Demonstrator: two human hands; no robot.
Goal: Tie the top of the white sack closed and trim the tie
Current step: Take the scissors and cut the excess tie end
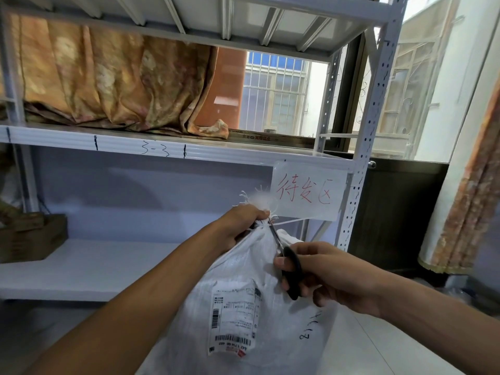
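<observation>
A white woven sack with a shipping label stands in front of me. My left hand is closed around its bunched neck, and frayed threads stick out above the fist. A thin white tie runs from the neck out to the right. My right hand holds black-handled scissors. Their blades point up and left, with the tips right at the neck beside my left fist, where the tie begins.
A white metal shelving unit stands behind the sack, with a paper sign in red writing taped to its edge. A cardboard box sits at the shelf's left. Orange cloth lies on the upper shelf. A curtain hangs at right.
</observation>
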